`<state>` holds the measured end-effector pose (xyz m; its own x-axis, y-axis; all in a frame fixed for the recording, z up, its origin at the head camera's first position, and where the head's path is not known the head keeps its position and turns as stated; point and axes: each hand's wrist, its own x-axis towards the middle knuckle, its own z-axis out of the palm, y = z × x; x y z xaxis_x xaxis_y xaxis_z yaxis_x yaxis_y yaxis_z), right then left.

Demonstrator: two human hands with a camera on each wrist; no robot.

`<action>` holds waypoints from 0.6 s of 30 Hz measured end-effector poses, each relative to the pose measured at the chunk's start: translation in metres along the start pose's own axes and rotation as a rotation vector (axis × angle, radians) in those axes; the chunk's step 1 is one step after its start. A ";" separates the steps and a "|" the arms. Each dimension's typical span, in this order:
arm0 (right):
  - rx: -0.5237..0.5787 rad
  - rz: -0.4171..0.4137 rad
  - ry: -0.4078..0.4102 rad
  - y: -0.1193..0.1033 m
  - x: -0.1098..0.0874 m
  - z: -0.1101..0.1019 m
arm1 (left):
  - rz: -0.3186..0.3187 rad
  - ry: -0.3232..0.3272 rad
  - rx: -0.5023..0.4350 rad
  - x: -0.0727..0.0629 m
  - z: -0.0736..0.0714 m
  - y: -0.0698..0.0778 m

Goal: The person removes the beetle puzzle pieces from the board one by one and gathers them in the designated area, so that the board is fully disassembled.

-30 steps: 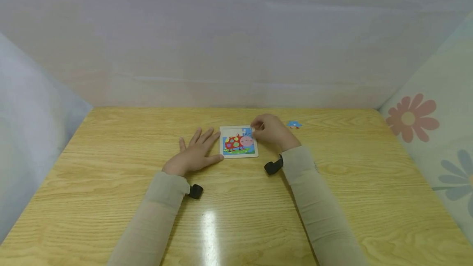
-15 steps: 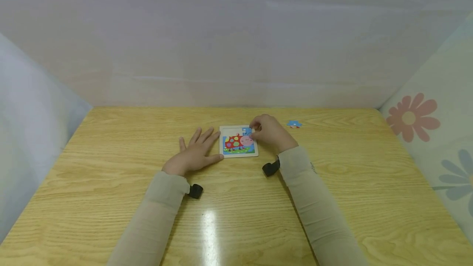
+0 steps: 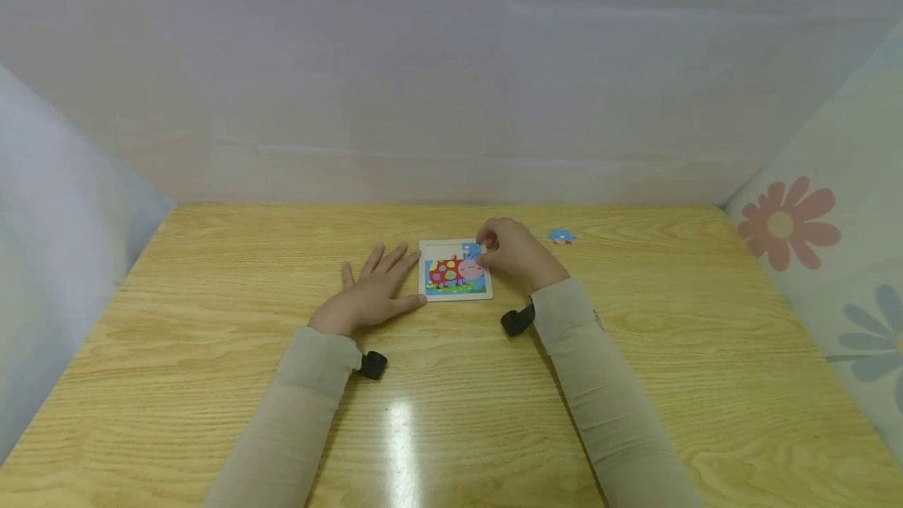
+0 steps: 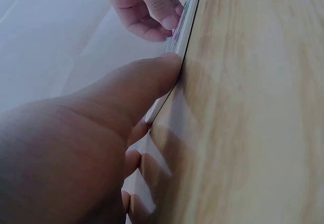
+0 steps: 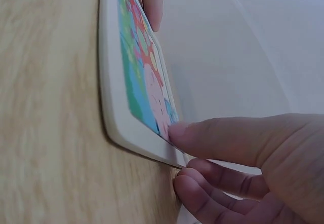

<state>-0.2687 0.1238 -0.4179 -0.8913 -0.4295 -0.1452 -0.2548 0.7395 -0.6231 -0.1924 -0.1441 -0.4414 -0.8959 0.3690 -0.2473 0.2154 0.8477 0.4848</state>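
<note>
A small square jigsaw puzzle board (image 3: 458, 298), with a pale frame and a ladybird picture, lies flat on the table. My left hand (image 3: 370, 296) rests beside it, fingers spread and straight, with thumb and index fingertip at its left edge. At the upper right corner my right hand (image 3: 518, 253) pinches a blue puzzle piece (image 3: 471, 250), which lies above the ladybird's pink face. In the right wrist view the right thumb (image 5: 202, 138) presses at the picture's edge, the other fingers curled by the frame. The right index fingertip is partly hidden. The upper left of the board shows bare backing.
A loose blue puzzle piece (image 3: 561, 236) with a bit of red lies on the wooden table (image 3: 451, 382), to the right beyond my right hand. A pale cloth wall (image 3: 451, 100) stands along the table's back edge, and a flowered panel (image 3: 811, 257) at the right.
My right hand has shifted slightly left onto the board's upper right corner, then stayed there. The left hand and the board have not moved.
</note>
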 end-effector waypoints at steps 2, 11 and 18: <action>0.000 0.003 -0.003 -0.001 0.000 0.001 | -0.003 -0.002 -0.001 0.000 0.000 0.000; 0.015 0.040 -0.012 -0.003 0.000 0.001 | -0.002 -0.008 -0.003 0.001 0.000 0.001; -0.001 0.038 -0.010 -0.004 0.000 0.000 | -0.003 -0.005 0.000 0.002 0.001 -0.001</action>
<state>-0.2680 0.1210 -0.4159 -0.8965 -0.4063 -0.1766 -0.2214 0.7562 -0.6158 -0.1941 -0.1438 -0.4427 -0.8946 0.3683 -0.2530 0.2127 0.8490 0.4837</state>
